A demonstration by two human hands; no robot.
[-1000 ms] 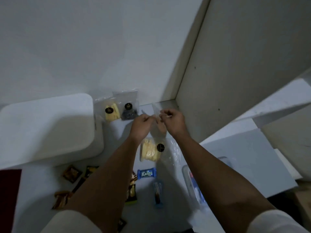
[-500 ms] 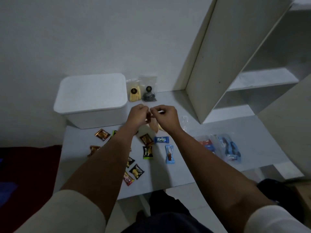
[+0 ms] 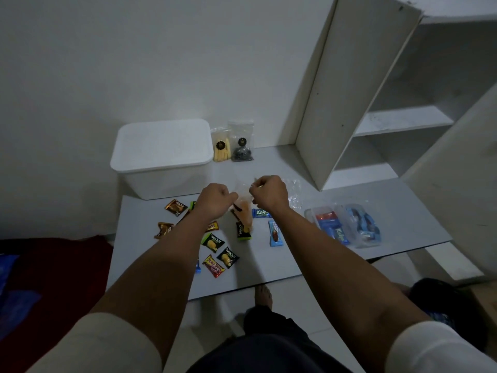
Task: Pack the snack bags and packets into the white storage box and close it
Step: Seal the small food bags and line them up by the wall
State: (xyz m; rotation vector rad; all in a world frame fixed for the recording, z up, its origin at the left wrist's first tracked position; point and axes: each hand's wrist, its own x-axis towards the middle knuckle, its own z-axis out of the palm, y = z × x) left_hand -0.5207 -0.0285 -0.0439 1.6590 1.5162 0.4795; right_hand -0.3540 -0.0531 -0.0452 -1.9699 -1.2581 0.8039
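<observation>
A clear, crinkly plastic snack bag (image 3: 243, 208) with pale orange pieces inside hangs above the middle of the table (image 3: 336, 195), held up between both hands. The left hand (image 3: 216, 199) is curled and pinches the bag's top at its left side; the right hand (image 3: 266, 192) is curled too and pinches the top at its right.

The white storage box (image 3: 161, 160), smooth rounded plastic with its lid on, stands at the table's far left corner. Just beside it, against the wall, lean two clear pouches: one of yellow sticks (image 3: 222, 146), one of dark pieces (image 3: 242, 149).

Glossy small packets lie scattered toward the table's left and near edges: brown ones (image 3: 176, 207), black-and-yellow ones (image 3: 213, 242), a red-and-yellow one (image 3: 213, 265) and blue bars (image 3: 275, 234). A crumpled clear wrapper (image 3: 294, 195) lies past the right hand. Toward the right edge sit two clear tubs (image 3: 347, 227) holding blue and red packets. Bare tabletop lies between the box and the white shelf unit (image 3: 376, 103) at the far right.
</observation>
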